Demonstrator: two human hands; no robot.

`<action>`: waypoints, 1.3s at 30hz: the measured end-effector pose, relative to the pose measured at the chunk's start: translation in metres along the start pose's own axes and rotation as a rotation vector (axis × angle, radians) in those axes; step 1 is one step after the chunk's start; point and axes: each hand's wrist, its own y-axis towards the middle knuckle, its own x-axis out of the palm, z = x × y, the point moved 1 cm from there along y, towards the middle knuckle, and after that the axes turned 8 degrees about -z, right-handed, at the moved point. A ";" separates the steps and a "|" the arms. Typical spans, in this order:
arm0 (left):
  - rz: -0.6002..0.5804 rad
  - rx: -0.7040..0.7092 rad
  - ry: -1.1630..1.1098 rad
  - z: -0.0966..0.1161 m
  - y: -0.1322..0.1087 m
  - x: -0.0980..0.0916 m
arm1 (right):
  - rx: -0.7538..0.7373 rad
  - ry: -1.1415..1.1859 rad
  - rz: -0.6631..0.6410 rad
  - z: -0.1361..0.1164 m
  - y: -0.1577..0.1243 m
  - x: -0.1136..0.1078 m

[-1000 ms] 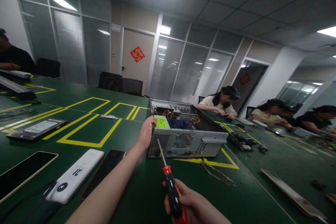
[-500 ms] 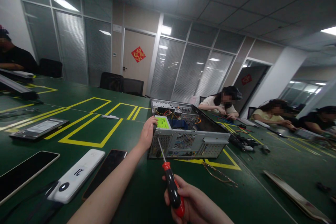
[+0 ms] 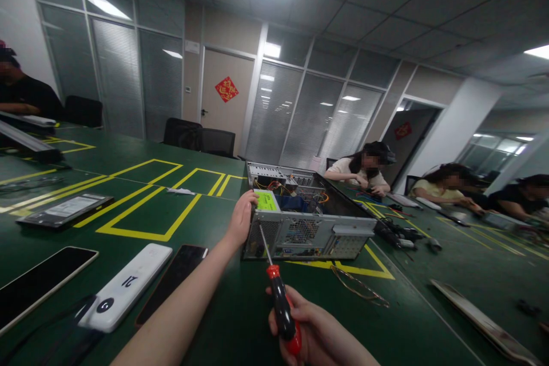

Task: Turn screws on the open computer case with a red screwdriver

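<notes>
An uncovered computer case (image 3: 319, 234) lies on its side on the green table, its rear panel towards me. At its left corner sits the power supply (image 3: 266, 201) with a bright green label. My left hand (image 3: 243, 217) is closed over that corner, fingers bent against the power supply and the case edge. In my right hand (image 3: 295, 320) is a screwdriver (image 3: 283, 303) with a black and red handle, gripped from the right and below. Its shaft points up and away to the perforated panel at the rear left; whether the tip sits on a screw is too small to tell.
To the left lie a hard drive (image 3: 66, 210), a white device (image 3: 128, 286) with a cable and two phones, one a black phone (image 3: 47, 283). Right of the case are thin wires (image 3: 358, 286), dark cables (image 3: 398, 234) and a long flat piece (image 3: 480, 317). Several people sit around.
The digit on the white device's round display is different. Both hands, the screwdriver and the case stay in nearly the same place.
</notes>
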 end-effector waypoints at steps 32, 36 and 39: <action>0.000 0.014 0.000 0.002 0.001 0.001 | 0.082 0.561 0.135 -0.005 0.005 0.020; -0.002 -0.001 0.005 0.001 0.001 0.000 | 0.054 0.614 0.255 -0.004 0.008 0.023; 0.000 0.001 0.006 0.001 0.001 0.000 | 0.094 0.593 0.233 -0.007 0.009 0.025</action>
